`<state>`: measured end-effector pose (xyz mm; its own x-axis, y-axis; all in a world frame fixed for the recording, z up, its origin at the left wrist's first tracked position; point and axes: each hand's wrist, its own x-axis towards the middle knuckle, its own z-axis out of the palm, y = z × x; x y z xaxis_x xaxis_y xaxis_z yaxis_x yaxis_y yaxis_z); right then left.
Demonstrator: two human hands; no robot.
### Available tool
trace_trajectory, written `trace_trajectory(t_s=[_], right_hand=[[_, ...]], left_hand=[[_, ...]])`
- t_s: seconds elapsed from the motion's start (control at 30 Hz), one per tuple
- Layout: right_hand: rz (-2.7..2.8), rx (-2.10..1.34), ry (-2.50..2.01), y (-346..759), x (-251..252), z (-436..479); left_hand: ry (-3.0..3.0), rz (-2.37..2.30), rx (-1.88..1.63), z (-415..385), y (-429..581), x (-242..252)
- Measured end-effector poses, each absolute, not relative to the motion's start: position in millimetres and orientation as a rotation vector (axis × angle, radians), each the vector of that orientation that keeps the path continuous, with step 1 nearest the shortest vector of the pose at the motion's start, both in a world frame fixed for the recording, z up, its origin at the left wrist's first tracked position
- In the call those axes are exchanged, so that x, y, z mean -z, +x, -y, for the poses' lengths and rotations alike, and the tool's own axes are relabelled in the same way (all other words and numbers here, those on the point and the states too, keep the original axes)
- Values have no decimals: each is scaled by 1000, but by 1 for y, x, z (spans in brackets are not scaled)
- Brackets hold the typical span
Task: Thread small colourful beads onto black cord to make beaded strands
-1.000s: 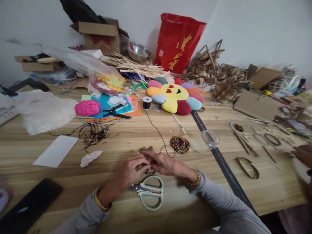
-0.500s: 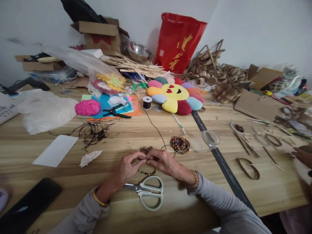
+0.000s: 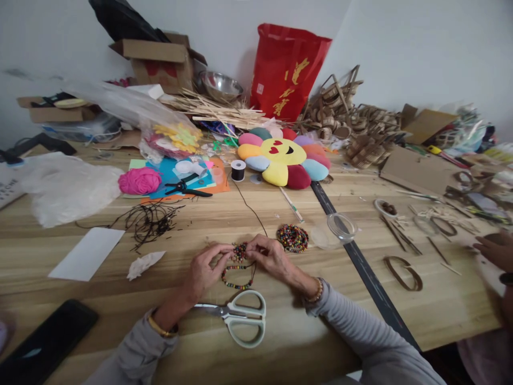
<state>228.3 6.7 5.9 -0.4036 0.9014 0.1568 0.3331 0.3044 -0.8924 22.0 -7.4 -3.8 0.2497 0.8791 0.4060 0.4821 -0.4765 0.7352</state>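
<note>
Taking the scissors [image 3: 231,312] as our landmark, we find the bead strand [image 3: 237,286] lying in an open curve on the counter [image 3: 132,299] just beyond them, with the loose beads [image 3: 239,252] heaped a little farther beyond. Our right hand [image 3: 272,259], beyond and to the right of the scissors, has thumb and forefinger pressed together, apparently pinching the black cord [image 3: 256,216] near the strand. Our left hand [image 3: 204,272], beyond and to the left of the scissors, brings its thumb and forefinger close to the heap; we cannot tell whether a bead sits between them.

We judge the strand light and limp: it should bend freely, and beads could slide off an untied end. The cord looks thin and soft, so we would hold it close behind its tip. Each bead seems hard, small and apt to roll; fingertips across its sides, leaving the hole free, suit it best.
</note>
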Motion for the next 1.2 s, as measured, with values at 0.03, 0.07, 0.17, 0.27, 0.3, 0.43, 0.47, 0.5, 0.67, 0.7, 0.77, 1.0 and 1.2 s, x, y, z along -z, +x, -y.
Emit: trace_trajectory(t_s=[0.03,0.07,0.17,0.27,0.3,0.43,0.47,0.5,0.67,0.7,0.77,1.0,1.2], right_hand=[[1863,-1076,-1122,229,-3,-7],[1843,-1073,-1131,229,0,-8],[1827,-1013,-1114,229,5,-9],[1795,-977,-1088,226,8,-8],[1779,-986,-1081,225,8,-8],[1764,-1006,-1055,221,11,-8],[1773,-998,-1053,220,12,-9],[1782,-992,-1053,220,12,-9],[1776,-1050,-1099,220,12,-10],[1772,-1060,-1106,220,13,-11],[1765,-1074,-1113,219,14,-11],[1754,-1127,-1077,220,17,-12],[1758,-1120,-1078,220,17,-13]], left_hand=[[2078,-1238,-1135,6,21,2],[2095,-1234,-1136,4,20,1],[2151,-1196,-1117,-1,19,2],[2225,-1156,-1049,-5,18,5],[2255,-1148,-1010,-6,18,6],[2368,-1144,-842,-9,22,6],[2393,-1148,-820,-9,23,5],[2414,-1150,-805,-9,24,4],[2452,-1096,-771,-9,28,2],[2458,-1082,-758,-9,29,3],[2475,-1072,-731,-9,29,3],[2552,-1064,-678,-11,31,5],[2522,-1065,-705,-10,33,4]])
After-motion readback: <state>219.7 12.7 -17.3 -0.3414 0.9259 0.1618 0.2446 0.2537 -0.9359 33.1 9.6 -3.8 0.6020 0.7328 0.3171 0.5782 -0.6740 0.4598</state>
